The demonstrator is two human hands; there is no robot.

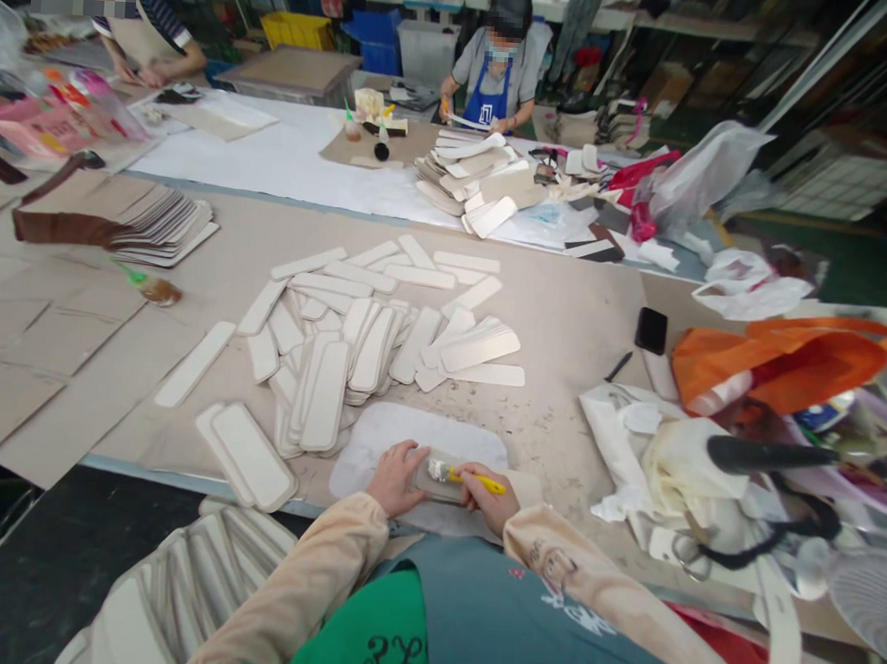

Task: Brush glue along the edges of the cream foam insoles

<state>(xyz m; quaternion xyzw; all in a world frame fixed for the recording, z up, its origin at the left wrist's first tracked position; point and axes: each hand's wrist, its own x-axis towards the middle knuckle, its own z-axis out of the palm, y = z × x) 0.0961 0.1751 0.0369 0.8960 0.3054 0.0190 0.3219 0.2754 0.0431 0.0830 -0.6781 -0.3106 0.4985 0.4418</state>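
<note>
A small brush with a yellow handle is gripped in my right hand. Its pale head rests over a flat grey-beige piece near the table's front edge. At the left end of that piece is my left hand, thumb and fingers holding it; the fingertips' exact contact is too small to tell. Beneath both lies a whitish rounded sheet. Just beyond, many off-white strips with rounded corners lie in a loose heap. A few more strips overlap left of my hand.
A stack of brown-edged pieces and a green-tipped bottle are on the left. Right are a phone, an orange bag and clutter. Strips lie below the table edge. A co-worker sits across, another person far left.
</note>
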